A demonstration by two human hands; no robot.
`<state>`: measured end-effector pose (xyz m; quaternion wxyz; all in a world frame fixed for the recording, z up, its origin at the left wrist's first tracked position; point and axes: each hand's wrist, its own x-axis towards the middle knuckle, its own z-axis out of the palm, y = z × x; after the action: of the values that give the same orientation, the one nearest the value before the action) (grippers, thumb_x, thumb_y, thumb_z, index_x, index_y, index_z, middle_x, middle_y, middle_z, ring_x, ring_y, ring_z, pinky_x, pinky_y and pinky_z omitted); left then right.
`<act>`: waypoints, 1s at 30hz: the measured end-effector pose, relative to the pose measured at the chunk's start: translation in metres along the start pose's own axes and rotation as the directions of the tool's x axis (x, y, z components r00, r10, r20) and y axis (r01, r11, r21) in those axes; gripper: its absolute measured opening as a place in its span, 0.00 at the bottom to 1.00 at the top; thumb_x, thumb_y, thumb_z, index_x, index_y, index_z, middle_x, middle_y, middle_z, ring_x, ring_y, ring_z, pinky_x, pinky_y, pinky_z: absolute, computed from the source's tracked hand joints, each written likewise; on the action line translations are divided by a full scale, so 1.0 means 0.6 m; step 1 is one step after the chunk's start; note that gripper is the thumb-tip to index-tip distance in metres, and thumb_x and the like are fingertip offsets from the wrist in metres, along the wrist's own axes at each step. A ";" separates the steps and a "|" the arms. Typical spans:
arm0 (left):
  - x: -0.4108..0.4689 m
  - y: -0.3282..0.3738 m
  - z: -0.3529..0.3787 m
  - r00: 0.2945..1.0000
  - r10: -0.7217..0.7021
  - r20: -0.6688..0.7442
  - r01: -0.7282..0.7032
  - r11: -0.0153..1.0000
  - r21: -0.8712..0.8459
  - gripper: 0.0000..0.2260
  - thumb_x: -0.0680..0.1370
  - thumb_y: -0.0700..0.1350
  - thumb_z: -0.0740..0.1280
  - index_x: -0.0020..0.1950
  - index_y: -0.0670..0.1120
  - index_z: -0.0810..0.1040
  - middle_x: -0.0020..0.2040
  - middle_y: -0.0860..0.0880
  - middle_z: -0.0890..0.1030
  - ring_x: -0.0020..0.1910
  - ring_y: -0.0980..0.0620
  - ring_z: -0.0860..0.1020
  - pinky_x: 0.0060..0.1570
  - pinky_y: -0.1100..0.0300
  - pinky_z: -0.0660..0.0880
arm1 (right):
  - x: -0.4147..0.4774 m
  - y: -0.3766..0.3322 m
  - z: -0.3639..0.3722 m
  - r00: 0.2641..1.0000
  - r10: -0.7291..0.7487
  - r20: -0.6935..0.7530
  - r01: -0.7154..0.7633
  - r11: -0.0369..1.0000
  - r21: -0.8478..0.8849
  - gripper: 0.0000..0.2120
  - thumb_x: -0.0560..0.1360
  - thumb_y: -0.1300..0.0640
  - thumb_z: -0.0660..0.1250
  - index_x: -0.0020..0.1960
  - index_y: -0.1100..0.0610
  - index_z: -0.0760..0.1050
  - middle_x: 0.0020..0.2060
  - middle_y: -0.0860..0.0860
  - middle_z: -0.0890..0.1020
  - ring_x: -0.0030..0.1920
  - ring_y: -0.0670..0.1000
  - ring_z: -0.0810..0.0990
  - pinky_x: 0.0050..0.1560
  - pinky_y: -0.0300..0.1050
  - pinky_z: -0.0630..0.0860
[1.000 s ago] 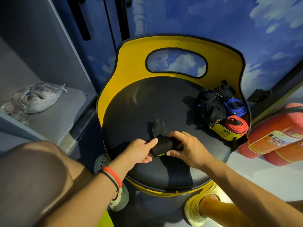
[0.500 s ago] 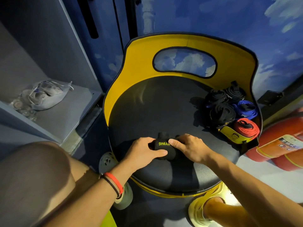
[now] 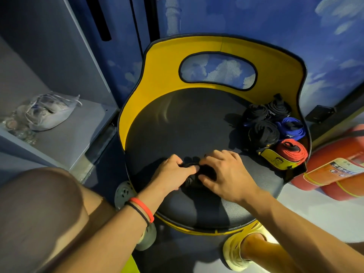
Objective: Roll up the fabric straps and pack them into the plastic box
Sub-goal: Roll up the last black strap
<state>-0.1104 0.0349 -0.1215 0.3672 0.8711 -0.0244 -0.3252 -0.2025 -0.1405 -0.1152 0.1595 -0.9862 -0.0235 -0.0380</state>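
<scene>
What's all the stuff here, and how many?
chair: one, yellow back, black seat, middle
black strap: one, black, front of seat, between the hands
black rolls: three, black, seat's right rear
blue roll: one, blue, beside the black rolls
red roll: one, red, nearest of the rolls
fire extinguishers: two, red, floor at right
bag: one, whitish, shelf at left
wristbands: two, red and black, left wrist
left hand: one, fingers grip the black strap
right hand: one, fingers grip the black strap
</scene>
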 end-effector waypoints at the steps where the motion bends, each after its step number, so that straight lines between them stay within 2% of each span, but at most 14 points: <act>1: 0.005 -0.001 0.000 0.995 0.052 -0.084 -0.043 0.993 0.105 0.20 0.75 0.64 0.71 0.58 0.54 0.74 0.57 0.52 0.74 0.52 0.50 0.78 0.41 0.56 0.76 | -0.003 -0.006 0.001 0.999 -0.028 0.037 0.030 0.997 -0.068 0.27 0.72 0.35 0.63 0.65 0.46 0.76 0.57 0.44 0.77 0.58 0.51 0.75 0.68 0.50 0.63; 3: 0.013 -0.006 0.002 0.967 0.171 -0.190 -0.144 0.978 0.149 0.16 0.75 0.62 0.71 0.56 0.55 0.75 0.59 0.53 0.72 0.56 0.50 0.75 0.43 0.58 0.73 | -0.006 -0.018 0.011 0.996 -0.044 0.083 0.061 0.973 -0.221 0.36 0.67 0.32 0.67 0.69 0.50 0.75 0.62 0.48 0.78 0.61 0.54 0.76 0.71 0.55 0.65; 5: 0.018 -0.010 0.007 0.951 0.236 -0.202 -0.233 0.972 0.037 0.10 0.77 0.58 0.72 0.52 0.54 0.79 0.56 0.54 0.77 0.55 0.53 0.77 0.45 0.61 0.75 | -0.001 -0.028 0.023 0.996 -0.025 0.090 0.053 0.944 -0.325 0.41 0.63 0.33 0.75 0.69 0.55 0.76 0.62 0.52 0.80 0.60 0.57 0.78 0.71 0.59 0.68; 7: 0.016 -0.014 0.013 0.942 0.267 -0.203 -0.275 0.961 -0.012 0.08 0.79 0.56 0.70 0.51 0.53 0.81 0.51 0.55 0.81 0.50 0.56 0.79 0.42 0.67 0.73 | 0.005 -0.029 0.034 0.997 -0.048 0.059 0.068 0.917 -0.392 0.38 0.64 0.38 0.78 0.68 0.57 0.77 0.60 0.55 0.81 0.58 0.59 0.79 0.71 0.60 0.68; 10: 0.010 -0.019 0.015 0.932 0.306 -0.194 -0.309 0.951 0.016 0.11 0.80 0.60 0.66 0.55 0.55 0.80 0.54 0.56 0.80 0.52 0.57 0.78 0.43 0.68 0.71 | 0.015 -0.024 0.037 0.997 -0.075 0.005 0.071 0.920 -0.386 0.28 0.72 0.45 0.70 0.68 0.57 0.76 0.59 0.54 0.82 0.58 0.58 0.79 0.73 0.56 0.65; 12: 0.008 -0.023 0.012 0.949 0.302 -0.092 -0.303 0.953 0.012 0.16 0.77 0.62 0.69 0.61 0.58 0.77 0.59 0.56 0.77 0.59 0.56 0.74 0.50 0.63 0.71 | 0.024 -0.016 0.034 0.999 -0.028 0.024 0.034 0.954 -0.297 0.30 0.71 0.42 0.71 0.68 0.56 0.76 0.58 0.52 0.82 0.58 0.57 0.79 0.73 0.54 0.66; 14: 0.003 -0.026 0.009 0.951 0.308 -0.004 -0.308 0.951 0.036 0.24 0.72 0.61 0.75 0.65 0.59 0.73 0.62 0.57 0.74 0.62 0.56 0.71 0.55 0.61 0.70 | 0.029 -0.004 0.031 0.999 0.002 0.041 0.004 0.988 -0.156 0.30 0.70 0.41 0.73 0.67 0.55 0.77 0.55 0.51 0.83 0.53 0.54 0.78 0.70 0.52 0.70; 16: 0.001 -0.026 0.009 0.930 0.366 -0.016 -0.365 0.930 0.035 0.27 0.70 0.58 0.78 0.66 0.60 0.73 0.62 0.59 0.74 0.63 0.56 0.72 0.55 0.63 0.70 | 0.027 0.006 0.026 0.998 0.034 0.046 -0.037 0.998 0.060 0.27 0.70 0.43 0.75 0.65 0.53 0.77 0.53 0.48 0.82 0.50 0.51 0.76 0.63 0.46 0.71; 19: 0.000 -0.021 0.011 0.878 0.469 -0.096 -0.471 0.882 -0.002 0.30 0.68 0.56 0.81 0.67 0.61 0.74 0.61 0.59 0.72 0.63 0.59 0.73 0.53 0.71 0.69 | 0.010 0.012 0.022 0.985 0.140 0.100 -0.170 0.892 0.419 0.30 0.70 0.43 0.78 0.68 0.52 0.75 0.57 0.46 0.75 0.54 0.42 0.75 0.58 0.29 0.68; 21: -0.002 -0.014 0.013 0.837 0.533 -0.128 -0.525 0.846 0.089 0.33 0.67 0.57 0.81 0.70 0.59 0.74 0.61 0.60 0.72 0.62 0.59 0.73 0.55 0.71 0.70 | 0.000 0.016 0.024 0.971 0.191 0.142 -0.237 0.825 0.512 0.33 0.70 0.44 0.78 0.71 0.51 0.73 0.56 0.45 0.72 0.56 0.38 0.73 0.57 0.24 0.66; 23: -0.008 -0.005 0.021 0.809 0.573 -0.131 -0.550 0.816 0.176 0.35 0.67 0.57 0.81 0.72 0.58 0.73 0.61 0.60 0.72 0.63 0.57 0.73 0.59 0.62 0.74 | -0.007 0.026 0.022 0.964 0.202 0.173 -0.260 0.854 0.450 0.33 0.70 0.44 0.79 0.71 0.51 0.74 0.53 0.43 0.72 0.54 0.40 0.74 0.55 0.27 0.69; 24: -0.012 -0.001 0.027 0.804 0.581 -0.128 -0.552 0.808 0.203 0.35 0.67 0.57 0.81 0.72 0.58 0.72 0.62 0.60 0.73 0.63 0.57 0.73 0.60 0.59 0.75 | -0.008 0.033 0.018 0.966 0.193 0.172 -0.244 0.900 0.361 0.31 0.70 0.44 0.79 0.69 0.51 0.75 0.51 0.43 0.73 0.52 0.43 0.75 0.55 0.32 0.71; 27: -0.016 0.013 0.043 0.795 0.598 -0.108 -0.551 0.784 0.286 0.34 0.69 0.55 0.80 0.72 0.57 0.71 0.65 0.58 0.74 0.66 0.55 0.72 0.63 0.58 0.72 | -0.010 0.049 -0.001 0.953 0.205 0.221 -0.230 0.969 0.090 0.19 0.71 0.49 0.74 0.60 0.53 0.78 0.50 0.49 0.77 0.53 0.54 0.78 0.53 0.49 0.75; 30: -0.011 0.026 0.054 0.812 0.574 -0.104 -0.528 0.799 0.286 0.34 0.69 0.54 0.80 0.72 0.56 0.71 0.66 0.57 0.75 0.67 0.55 0.71 0.66 0.58 0.71 | -0.016 0.056 -0.018 0.945 0.247 0.215 -0.287 0.941 0.178 0.12 0.73 0.54 0.68 0.55 0.55 0.78 0.50 0.51 0.79 0.51 0.55 0.79 0.49 0.50 0.77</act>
<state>-0.1314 0.0051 -0.1244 0.3370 0.8904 -0.2831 -0.1159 -0.2106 -0.1758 -0.1163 0.2619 -0.9573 0.0921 0.0809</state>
